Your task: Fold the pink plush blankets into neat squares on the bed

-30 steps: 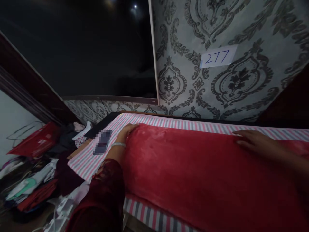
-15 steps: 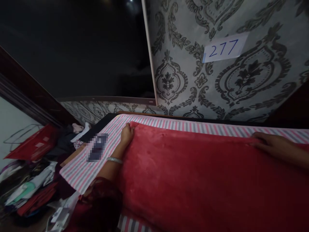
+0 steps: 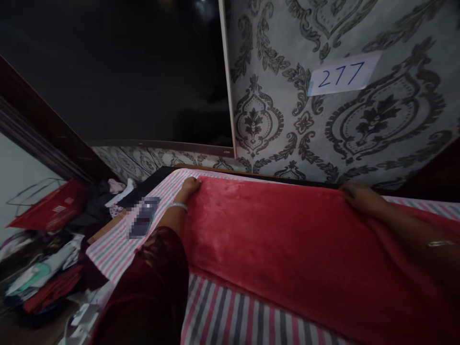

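Note:
A plush red blanket [image 3: 273,235] lies across a striped cloth [image 3: 230,306] in pink, grey and white. My left hand [image 3: 190,185] is closed on the blanket's far left corner. Farther right, my right hand [image 3: 362,199] grips its far edge, a little blurred by motion; cloth bunches in a fold under that forearm. Between the two hands the far edge runs nearly straight. The near edge slants across the striped cloth, and the blanket's right end is dark and partly behind my arm.
Left of the blanket, a pixelated dark object [image 3: 143,218] rests on the striped cloth. A large black screen [image 3: 143,72] and patterned wallpaper with a paper marked 277 [image 3: 343,74] stand behind. Piled clothes [image 3: 46,282] and a red bag [image 3: 50,206] are at far left.
The blanket has shifted away from me, baring more striped cloth in front. My right hand has moved left and up with its edge; my left hand has moved slightly farther away.

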{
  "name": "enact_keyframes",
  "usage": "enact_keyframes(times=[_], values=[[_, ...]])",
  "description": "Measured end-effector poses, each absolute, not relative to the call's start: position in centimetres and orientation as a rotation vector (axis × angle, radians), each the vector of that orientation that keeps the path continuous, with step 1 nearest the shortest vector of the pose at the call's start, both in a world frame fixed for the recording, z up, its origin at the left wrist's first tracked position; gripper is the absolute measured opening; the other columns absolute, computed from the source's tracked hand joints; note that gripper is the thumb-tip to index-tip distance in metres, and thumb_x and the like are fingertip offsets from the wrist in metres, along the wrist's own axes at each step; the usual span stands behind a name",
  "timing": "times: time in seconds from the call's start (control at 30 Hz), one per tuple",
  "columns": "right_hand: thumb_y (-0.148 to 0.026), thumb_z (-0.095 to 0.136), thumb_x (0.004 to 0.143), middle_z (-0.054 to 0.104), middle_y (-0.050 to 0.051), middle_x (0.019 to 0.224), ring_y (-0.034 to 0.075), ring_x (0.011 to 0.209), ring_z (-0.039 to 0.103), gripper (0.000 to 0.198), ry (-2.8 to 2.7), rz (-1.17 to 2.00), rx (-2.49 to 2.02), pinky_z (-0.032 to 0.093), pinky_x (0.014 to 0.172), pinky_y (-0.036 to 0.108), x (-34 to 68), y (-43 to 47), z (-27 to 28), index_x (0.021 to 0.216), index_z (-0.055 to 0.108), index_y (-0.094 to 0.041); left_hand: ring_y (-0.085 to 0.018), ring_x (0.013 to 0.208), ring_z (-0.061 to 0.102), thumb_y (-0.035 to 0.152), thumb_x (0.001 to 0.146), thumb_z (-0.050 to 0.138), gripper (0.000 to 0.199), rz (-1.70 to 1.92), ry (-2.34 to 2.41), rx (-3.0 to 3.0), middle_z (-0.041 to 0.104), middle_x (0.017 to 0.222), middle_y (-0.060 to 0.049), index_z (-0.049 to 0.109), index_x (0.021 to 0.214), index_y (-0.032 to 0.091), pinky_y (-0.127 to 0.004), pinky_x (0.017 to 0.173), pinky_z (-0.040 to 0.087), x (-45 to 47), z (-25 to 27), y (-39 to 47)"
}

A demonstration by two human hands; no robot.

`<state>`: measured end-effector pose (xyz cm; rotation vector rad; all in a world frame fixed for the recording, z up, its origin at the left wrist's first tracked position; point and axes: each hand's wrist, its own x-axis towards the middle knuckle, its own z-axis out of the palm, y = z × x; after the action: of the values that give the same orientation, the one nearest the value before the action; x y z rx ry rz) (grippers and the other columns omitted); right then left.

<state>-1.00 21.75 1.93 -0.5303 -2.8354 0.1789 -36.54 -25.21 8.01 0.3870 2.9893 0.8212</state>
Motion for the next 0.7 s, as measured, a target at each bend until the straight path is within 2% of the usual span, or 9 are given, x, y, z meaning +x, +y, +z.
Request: enact_keyframes(times=[0.13,0.2,0.3,0.37,0.43,0.5,0.57,0.7], values=[[-0.028,0.049,0.083,0.074,0.024,0.103,0.032,0.085,0.072,0.035,-2.86,0.046,-0.596,0.055,0.08,0.045,0.3,20.4,1.7,0.101,0.072,-0.009,-0.033,0.085,0.071,0.046,0.075,0.072,0.029,0.826,2.827,0.36,0.074,0.079,-0.015,0.069,0.072,0.017,-0.035,0.071,0.048,-35.9,7.8,-28.3],[-0.033,0.05,0.083,0.072,0.025,0.111,0.037,0.095,0.071,0.039,-2.844,0.082,-0.427,0.054,0.087,0.05,1.5,17.2,2.3,0.105,0.072,-0.01,-0.03,0.083,0.07,0.045,0.075,0.073,0.029,0.847,2.77,0.34,0.074,0.08,-0.012,0.07,0.072,0.017,-0.034,0.071,0.048,-34.7,7.5,-30.7],[-0.038,0.046,0.09,0.073,0.013,0.119,0.033,0.11,0.069,0.037,-2.841,0.375,0.008,0.055,0.097,0.047,4.9,9.5,2.2,0.113,0.072,-0.024,-0.026,0.084,0.069,0.046,0.076,0.072,0.029,0.905,2.718,0.304,0.075,0.085,-0.009,0.072,0.08,0.018,-0.032,0.072,0.048,-32.0,7.0,-34.4],[-0.04,0.043,0.096,0.072,0.006,0.125,0.03,0.107,0.071,0.039,-2.855,0.495,0.184,0.061,0.091,0.045,8.0,4.0,1.1,0.126,0.068,-0.036,-0.025,0.084,0.068,0.047,0.076,0.072,0.029,0.947,2.701,0.282,0.074,0.086,-0.008,0.071,0.082,0.018,-0.031,0.072,0.048,-29.8,6.7,-36.7],[-0.047,0.049,0.096,0.069,0.003,0.131,0.03,0.107,0.072,0.044,-2.858,0.469,0.242,0.063,0.087,0.047,11.0,-0.2,-0.2,0.138,0.059,-0.042,-0.025,0.084,0.067,0.046,0.072,0.076,0.029,0.986,2.704,0.264,0.073,0.085,-0.007,0.07,0.081,0.018,-0.031,0.072,0.048,-27.6,6.5,-38.7],[-0.053,0.057,0.092,0.067,0.005,0.134,0.032,0.109,0.071,0.053,-2.87,0.443,0.26,0.063,0.085,0.048,12.8,-2.6,-1.2,0.144,0.055,-0.041,-0.024,0.083,0.065,0.043,0.067,0.081,0.031,1.022,2.721,0.249,0.07,0.082,-0.005,0.067,0.081,0.019,-0.03,0.072,0.047,-25.7,6.3,-40.3],[-0.055,0.056,0.093,0.068,0.009,0.132,0.032,0.108,0.071,0.052,-2.875,0.43,0.245,0.063,0.085,0.048,13.4,-3.6,-1.6,0.141,0.058,-0.036,-0.022,0.079,0.063,0.04,0.065,0.082,0.034,1.06,2.748,0.233,0.066,0.078,-0.003,0.064,0.086,0.019,-0.03,0.07,0.046,-24.0,6.0,-41.5],[-0.05,0.044,0.1,0.071,0.013,0.121,0.029,0.102,0.071,0.046,-2.835,0.426,0.198,0.061,0.084,0.045,12.5,-3.7,-1.3,0.132,0.067,-0.025,-0.017,0.066,0.053,0.037,0.072,0.073,0.033,1.152,2.815,0.204,0.053,0.068,0.004,0.057,0.096,0.02,-0.028,0.062,0.04,-21.3,4.9,-42.5]])
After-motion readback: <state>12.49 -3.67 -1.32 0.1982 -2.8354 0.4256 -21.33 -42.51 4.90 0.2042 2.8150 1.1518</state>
